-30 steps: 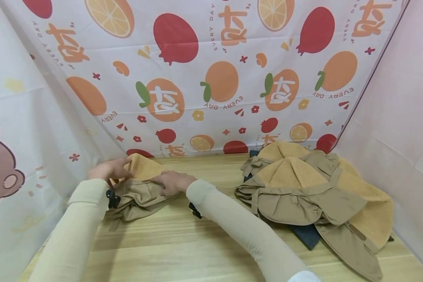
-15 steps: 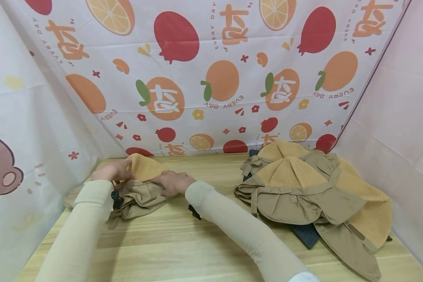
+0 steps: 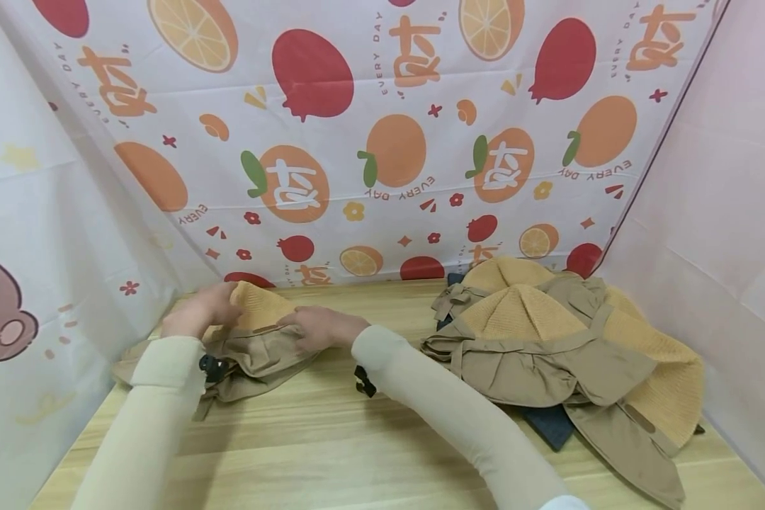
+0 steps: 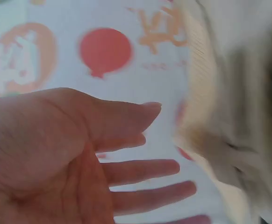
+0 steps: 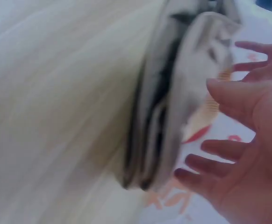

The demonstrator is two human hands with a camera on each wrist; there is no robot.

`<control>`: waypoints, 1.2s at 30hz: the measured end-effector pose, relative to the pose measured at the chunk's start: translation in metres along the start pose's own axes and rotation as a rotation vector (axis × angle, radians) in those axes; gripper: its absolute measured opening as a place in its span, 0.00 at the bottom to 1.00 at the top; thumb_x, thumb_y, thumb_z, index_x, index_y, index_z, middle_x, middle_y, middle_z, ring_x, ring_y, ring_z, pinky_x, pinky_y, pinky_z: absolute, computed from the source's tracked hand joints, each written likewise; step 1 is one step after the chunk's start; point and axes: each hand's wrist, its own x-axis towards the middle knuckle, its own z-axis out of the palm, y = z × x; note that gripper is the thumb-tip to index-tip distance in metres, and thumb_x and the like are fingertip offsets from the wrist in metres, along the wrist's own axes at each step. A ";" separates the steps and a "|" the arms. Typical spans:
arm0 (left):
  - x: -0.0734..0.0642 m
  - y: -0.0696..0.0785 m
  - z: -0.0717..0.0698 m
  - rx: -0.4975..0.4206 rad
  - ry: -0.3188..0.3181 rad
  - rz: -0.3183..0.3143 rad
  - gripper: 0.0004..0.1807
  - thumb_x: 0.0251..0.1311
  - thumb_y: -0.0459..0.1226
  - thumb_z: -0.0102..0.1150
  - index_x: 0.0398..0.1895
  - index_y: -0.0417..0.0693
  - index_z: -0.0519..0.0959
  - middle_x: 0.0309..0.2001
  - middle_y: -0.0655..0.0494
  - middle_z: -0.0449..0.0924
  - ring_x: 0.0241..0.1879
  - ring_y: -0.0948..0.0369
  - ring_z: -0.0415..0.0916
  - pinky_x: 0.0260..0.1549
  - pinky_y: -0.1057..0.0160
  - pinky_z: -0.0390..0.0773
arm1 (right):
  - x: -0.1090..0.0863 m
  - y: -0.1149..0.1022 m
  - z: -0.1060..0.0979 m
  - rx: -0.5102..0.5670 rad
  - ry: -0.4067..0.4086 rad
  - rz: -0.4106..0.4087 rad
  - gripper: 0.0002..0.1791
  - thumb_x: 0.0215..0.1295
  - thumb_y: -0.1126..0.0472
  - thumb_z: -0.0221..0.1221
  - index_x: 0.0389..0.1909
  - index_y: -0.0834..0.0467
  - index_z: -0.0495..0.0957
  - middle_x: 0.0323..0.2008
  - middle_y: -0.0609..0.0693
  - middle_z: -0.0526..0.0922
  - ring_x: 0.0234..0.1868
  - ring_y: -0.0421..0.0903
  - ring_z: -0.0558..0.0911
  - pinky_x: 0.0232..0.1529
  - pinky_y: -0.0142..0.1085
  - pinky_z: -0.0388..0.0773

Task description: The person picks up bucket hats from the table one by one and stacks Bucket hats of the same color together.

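Note:
A hat [image 3: 261, 306] with a yellow knit crown and khaki fabric brim lies at the back left of the table. My left hand [image 3: 200, 312] is at its left side; in the left wrist view its fingers are spread and straight, with a gap to the blurred hat [image 4: 234, 140]. At the hat's right side is my right hand [image 3: 325, 327]. The right wrist view has this right hand [image 5: 248, 140] with parted, loosely bent fingers beside the folded khaki fabric [image 5: 192, 84], the thumb tip close to it. Whether the thumb touches it is unclear.
Several similar hats [image 3: 529, 315] overlap in a pile on the right, with dark blue fabric [image 3: 551, 425] underneath. The wood-grain table [image 3: 331, 439] meets a fruit-print curtain [image 3: 350, 177] behind. Pale curtains hang at both sides.
A khaki flap has come into sight left of my left forearm. My right hand has shifted slightly right. The pile of hats has stayed put.

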 end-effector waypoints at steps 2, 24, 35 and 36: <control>-0.008 0.014 -0.001 -0.006 0.052 0.043 0.38 0.69 0.35 0.56 0.76 0.24 0.55 0.71 0.20 0.59 0.68 0.27 0.62 0.67 0.29 0.64 | -0.012 0.003 -0.007 0.035 0.015 0.005 0.30 0.75 0.57 0.59 0.76 0.49 0.67 0.74 0.46 0.72 0.76 0.44 0.69 0.75 0.35 0.67; -0.093 0.135 0.035 0.017 0.120 0.495 0.29 0.69 0.42 0.64 0.70 0.41 0.74 0.66 0.42 0.80 0.65 0.42 0.77 0.63 0.39 0.76 | -0.209 0.051 -0.050 0.152 0.240 0.280 0.24 0.74 0.54 0.61 0.68 0.55 0.76 0.66 0.52 0.81 0.61 0.51 0.82 0.64 0.49 0.78; -0.107 0.157 0.048 0.048 0.124 0.536 0.27 0.70 0.44 0.64 0.68 0.44 0.77 0.64 0.45 0.80 0.64 0.45 0.77 0.62 0.42 0.77 | -0.276 0.066 -0.051 0.201 0.363 0.351 0.25 0.74 0.57 0.61 0.69 0.59 0.75 0.67 0.58 0.79 0.67 0.59 0.78 0.66 0.57 0.76; -0.107 0.158 0.048 0.047 0.123 0.539 0.27 0.70 0.44 0.64 0.68 0.44 0.77 0.64 0.45 0.81 0.64 0.46 0.78 0.62 0.42 0.77 | -0.280 0.068 -0.051 0.195 0.370 0.352 0.25 0.74 0.58 0.61 0.69 0.59 0.75 0.66 0.57 0.80 0.65 0.59 0.79 0.64 0.57 0.77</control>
